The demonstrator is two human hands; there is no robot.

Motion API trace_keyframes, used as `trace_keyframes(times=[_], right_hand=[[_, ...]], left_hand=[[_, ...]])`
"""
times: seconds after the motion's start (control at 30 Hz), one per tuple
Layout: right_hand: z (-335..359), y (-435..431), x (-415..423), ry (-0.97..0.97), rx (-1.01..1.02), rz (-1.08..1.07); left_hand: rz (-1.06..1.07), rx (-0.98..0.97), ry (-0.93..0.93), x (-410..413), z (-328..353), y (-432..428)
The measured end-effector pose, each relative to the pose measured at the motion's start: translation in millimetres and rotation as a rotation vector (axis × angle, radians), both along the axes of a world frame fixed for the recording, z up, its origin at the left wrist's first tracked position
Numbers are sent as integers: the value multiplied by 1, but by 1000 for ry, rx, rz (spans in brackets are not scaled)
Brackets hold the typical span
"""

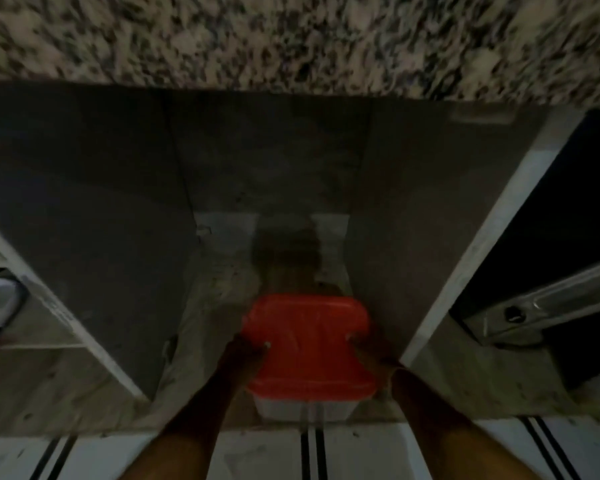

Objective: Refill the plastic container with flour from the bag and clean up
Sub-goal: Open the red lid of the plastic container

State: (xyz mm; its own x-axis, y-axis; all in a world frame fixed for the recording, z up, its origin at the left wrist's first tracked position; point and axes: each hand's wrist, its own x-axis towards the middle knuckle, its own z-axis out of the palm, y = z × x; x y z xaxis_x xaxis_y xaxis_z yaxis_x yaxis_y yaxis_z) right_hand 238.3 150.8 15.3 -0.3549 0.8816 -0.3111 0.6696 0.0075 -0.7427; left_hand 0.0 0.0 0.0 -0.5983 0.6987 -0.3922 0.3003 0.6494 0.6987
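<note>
Head view, place: the rectangular clear plastic container with red lid sits low on the floor of the dim open cupboard bay, under the speckled granite worktop and near the bay's front edge.
Grip, left: the left hand clasps the lid's left edge with its thumb on top. Its fingers are hidden down the side.
Grip, right: the right hand mirrors it on the right edge.
Handling: a stiff box with smooth, probably slippery walls. Its weight is unclear because the fill is not visible.
Hold: probably best taken by both side walls under the rim and kept level, since the lid alone may pop off.
</note>
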Motion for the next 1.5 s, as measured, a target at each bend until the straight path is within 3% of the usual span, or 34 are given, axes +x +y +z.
trace_keyframes(times=[0.13,0.27,0.5,0.83,1.0,1.23,1.5], right_hand=[[12,-6,5,58,0,-10],[81,-43,13,151,0,-46],[230,-124,49,122,-114,-148],[548,-231,103,-53,11,-125],[670,-255,102,-12,73,-119],[785,-234,75,192,235,-113],[824,-130,24,289,285,-113]], left_hand=[[28,-60,-1,-6,8,-10],[140,31,13,13,63,-37],[266,7,-142,72,259,-118],[266,-14,-62,109,570,-232],[293,105,-41,92,688,-267],[255,276,48,40,796,-235],[205,366,134,1,834,-125]])
